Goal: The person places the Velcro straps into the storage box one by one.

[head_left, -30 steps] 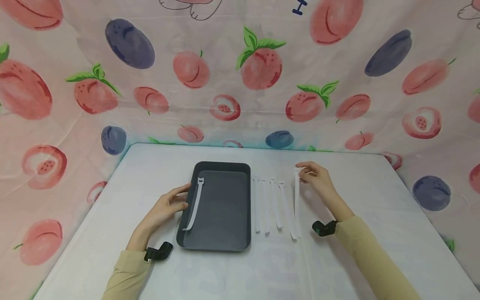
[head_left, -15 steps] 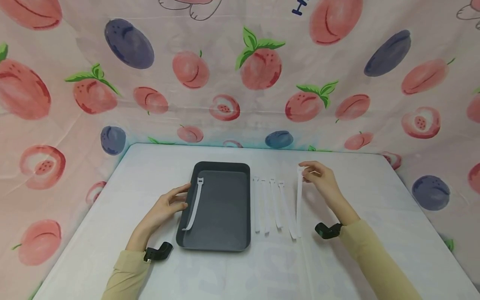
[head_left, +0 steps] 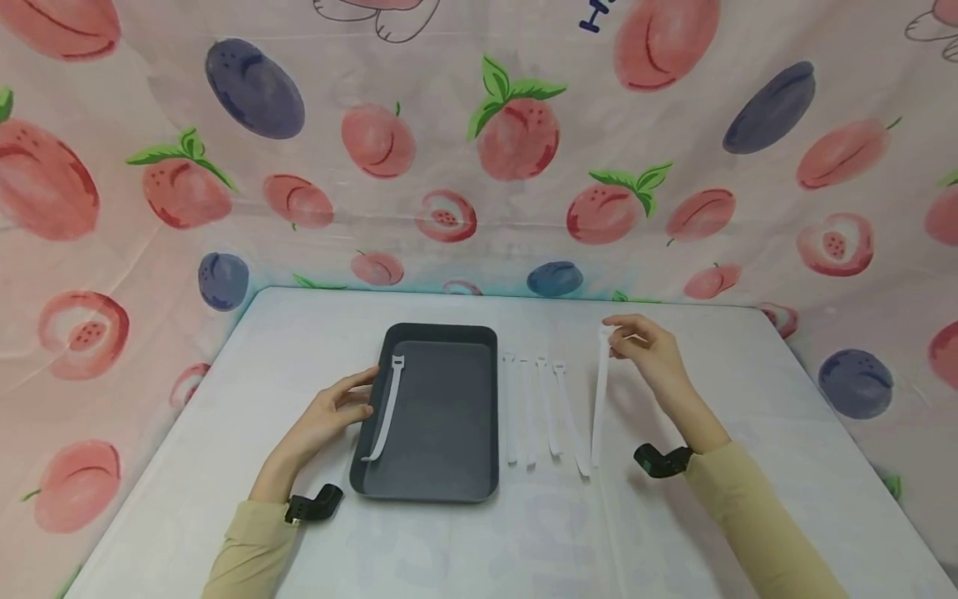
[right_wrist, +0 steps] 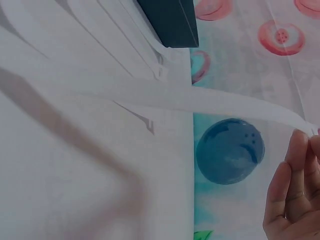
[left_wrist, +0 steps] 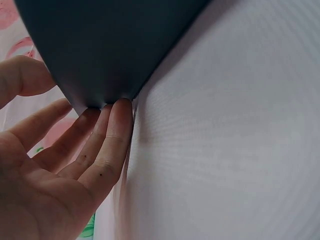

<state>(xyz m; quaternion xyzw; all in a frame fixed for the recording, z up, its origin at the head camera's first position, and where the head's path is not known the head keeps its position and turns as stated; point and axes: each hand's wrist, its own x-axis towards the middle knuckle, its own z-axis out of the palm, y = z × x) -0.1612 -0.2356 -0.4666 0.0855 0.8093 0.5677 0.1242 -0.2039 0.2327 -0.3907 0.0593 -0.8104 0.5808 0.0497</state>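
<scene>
My right hand [head_left: 653, 358] pinches the head end of a white cable strap [head_left: 601, 399], which hangs down at the right of the strap row. In the right wrist view this strap [right_wrist: 225, 102] runs in a curve from the fingertips across the white table. Fingertips of my left hand [head_left: 320, 420] touch the outer left wall of a dark grey tray [head_left: 441, 416]; the left wrist view shows the fingers fairly straight against the tray wall [left_wrist: 110, 50]. One white strap [head_left: 387, 416] with a slotted head lies inside along the tray's left side.
Several more white straps [head_left: 530, 416] lie side by side on the table just right of the tray, heads toward the back. The white tabletop [head_left: 419, 549] ends at a fruit-print cloth [head_left: 449, 125] behind. Each wrist wears a small black camera [head_left: 662, 460].
My right hand has moved slightly right and upward with the strap, whose lower end has drawn away from the neighbouring strap. The left hand and tray stay where they were.
</scene>
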